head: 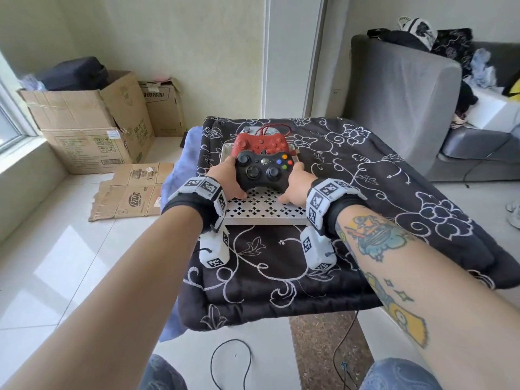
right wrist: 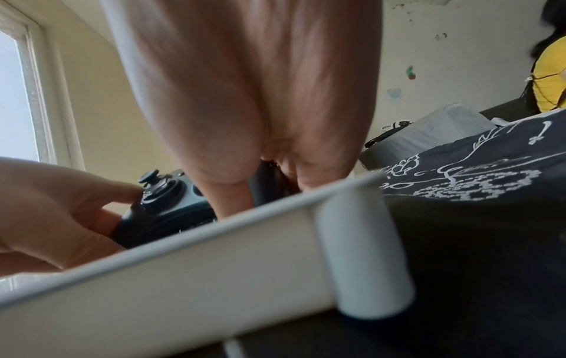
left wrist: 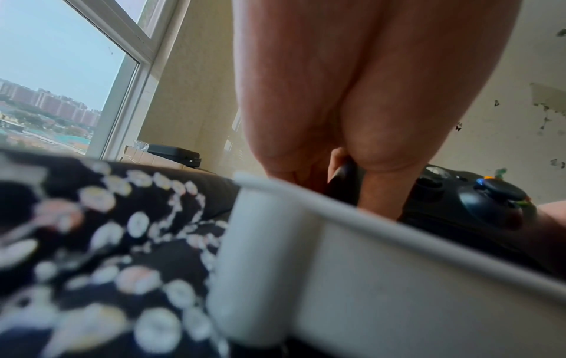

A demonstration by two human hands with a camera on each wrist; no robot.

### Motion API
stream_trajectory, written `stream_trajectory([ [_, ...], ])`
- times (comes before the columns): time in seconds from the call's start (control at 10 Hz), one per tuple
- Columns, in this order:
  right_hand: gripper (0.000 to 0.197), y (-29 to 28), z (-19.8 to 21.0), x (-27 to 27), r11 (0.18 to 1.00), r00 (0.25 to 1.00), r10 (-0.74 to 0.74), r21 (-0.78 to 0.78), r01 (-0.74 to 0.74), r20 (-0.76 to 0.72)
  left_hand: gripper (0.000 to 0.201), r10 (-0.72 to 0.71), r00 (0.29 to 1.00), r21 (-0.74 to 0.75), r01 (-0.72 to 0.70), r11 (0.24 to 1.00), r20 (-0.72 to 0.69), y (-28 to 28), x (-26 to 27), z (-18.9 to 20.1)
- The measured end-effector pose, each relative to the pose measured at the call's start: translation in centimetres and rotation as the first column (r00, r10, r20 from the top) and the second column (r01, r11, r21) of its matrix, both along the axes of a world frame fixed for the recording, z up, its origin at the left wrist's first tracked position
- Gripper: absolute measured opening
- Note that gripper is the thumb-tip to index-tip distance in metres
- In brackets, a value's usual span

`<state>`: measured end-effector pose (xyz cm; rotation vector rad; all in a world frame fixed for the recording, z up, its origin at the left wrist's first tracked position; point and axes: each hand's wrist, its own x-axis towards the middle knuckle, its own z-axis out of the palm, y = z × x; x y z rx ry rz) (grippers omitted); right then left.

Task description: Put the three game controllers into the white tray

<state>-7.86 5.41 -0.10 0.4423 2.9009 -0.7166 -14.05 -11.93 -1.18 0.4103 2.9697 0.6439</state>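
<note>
Your black floral quilt [head: 365,175] carries the white tray [head: 261,213]; cardboard boxes [head: 92,128] far left bear print too small to read. In the tray, your left hand [head: 225,178] and right hand [head: 295,184] grip the black controller [head: 263,171] by its two ends, fingers curled beneath — the left wrist view confirms. Red controller [head: 260,143] lies just beyond; a third, pale, is barely visible behind.

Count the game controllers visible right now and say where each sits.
3: black controller held by both hands over the white tray; red controller behind it; a white one, mostly hidden, farthest back.
</note>
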Motion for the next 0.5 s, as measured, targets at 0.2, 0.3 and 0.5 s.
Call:
stream_trajectory([
  [0.2,0.083,-0.4,0.8,1.1,0.988,0.996,-0.088,-0.128,0.087,-0.005,0.078,0.046,0.999,0.007,-0.046,0.999,0.015,0.2,1.3,0.4],
  [0.3,0.08,-0.4,0.9,1.6,0.984,0.995,-0.094,-0.154,0.088,-0.033,0.087,0.059,0.997,0.032,-0.061,0.998,0.056,0.2,2.3,1.1],
  [0.5,0.085,-1.0,1.3,3.3,0.987,0.992,-0.106,-0.132,0.096,-0.073,0.075,0.048,0.997,0.115,-0.055,0.992,0.064,-0.3,4.8,2.5],
])
